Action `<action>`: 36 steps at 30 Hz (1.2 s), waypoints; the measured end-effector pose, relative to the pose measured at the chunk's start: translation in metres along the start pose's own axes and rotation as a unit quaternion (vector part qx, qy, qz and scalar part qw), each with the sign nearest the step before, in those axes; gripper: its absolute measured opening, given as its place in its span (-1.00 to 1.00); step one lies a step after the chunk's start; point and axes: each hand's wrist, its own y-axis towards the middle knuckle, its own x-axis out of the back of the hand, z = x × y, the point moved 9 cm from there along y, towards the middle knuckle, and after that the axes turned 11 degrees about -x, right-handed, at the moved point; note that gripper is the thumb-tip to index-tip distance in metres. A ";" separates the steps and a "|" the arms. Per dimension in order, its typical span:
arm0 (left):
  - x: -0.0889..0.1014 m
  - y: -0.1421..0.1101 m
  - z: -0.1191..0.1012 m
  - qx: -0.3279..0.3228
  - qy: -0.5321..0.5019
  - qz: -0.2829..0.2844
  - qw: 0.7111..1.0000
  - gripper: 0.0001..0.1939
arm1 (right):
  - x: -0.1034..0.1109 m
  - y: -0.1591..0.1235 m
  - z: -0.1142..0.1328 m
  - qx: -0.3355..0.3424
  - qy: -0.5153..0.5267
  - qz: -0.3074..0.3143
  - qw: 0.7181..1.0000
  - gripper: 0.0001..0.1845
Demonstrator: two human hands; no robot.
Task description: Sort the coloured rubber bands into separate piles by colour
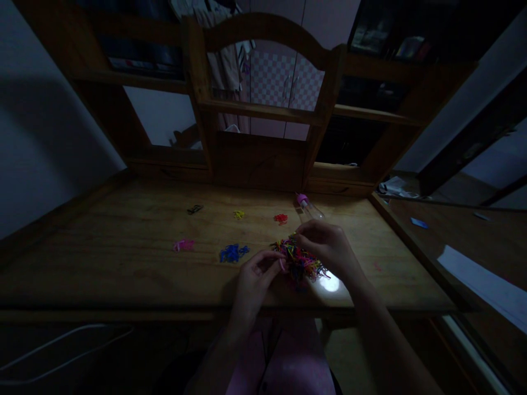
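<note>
Mixed pile of thin coloured strands or loops (303, 262), on the wooden desk (135, 269) between and beneath the person's two hands. The left hand (254, 277) is narrow, thumb and forefinger drawn together on a pink loop (282, 265) at the pile's left edge. The right hand (325, 244) reaches over the pile's upper part, fingers bent and narrow; whether its fingertips grip a strand cannot be told, and the hand hides part of the pile.

Single-colour groups lie apart: blue (233, 253) and pink (183, 245) to the left, with black (195, 209), yellow (239, 214) and red (280, 219) farther back. A clear bottle (313, 210) with a pink top (302, 198) lies behind the right hand, partly covered by it. At right, a small blue card (419, 223) bears print too small to read; a white sheet (486, 280) is cut off by the frame edge. Dim light obscures the shelves (263, 112).
</note>
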 end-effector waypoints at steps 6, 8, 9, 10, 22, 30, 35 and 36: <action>0.002 0.002 0.009 0.014 -0.081 -0.016 0.996 -0.74 | -0.063 0.097 0.011 0.082 -0.237 0.068 0.966 -0.85; 0.003 0.003 0.012 0.016 -0.101 -0.021 0.995 -0.69 | -0.087 0.122 0.010 0.095 -0.250 0.084 0.960 -0.83; 0.003 0.003 0.013 0.017 -0.106 -0.021 0.994 -0.66 | -0.097 0.131 0.009 0.100 -0.253 0.093 0.958 -0.83; 0.003 0.003 0.013 0.017 -0.109 -0.020 0.994 -0.65 | -0.107 0.138 0.008 0.104 -0.255 0.100 0.956 -0.83; 0.001 -0.001 0.001 -0.025 -0.007 -0.026 0.999 -0.71 | -0.052 0.106 0.017 0.123 -0.188 0.067 0.972 -0.81; 0.102 0.008 -0.053 -0.120 0.298 -0.100 0.942 -0.82 | 0.044 0.051 -0.008 0.128 -0.112 0.002 0.985 -0.78; 0.211 0.030 -0.083 -0.121 0.539 -0.125 0.824 -0.76 | 0.076 0.044 -0.034 0.118 -0.124 -0.025 0.985 -0.80; 0.223 0.034 -0.082 -0.113 0.569 -0.112 0.807 -0.74 | 0.079 0.046 -0.037 0.119 -0.126 -0.029 0.985 -0.80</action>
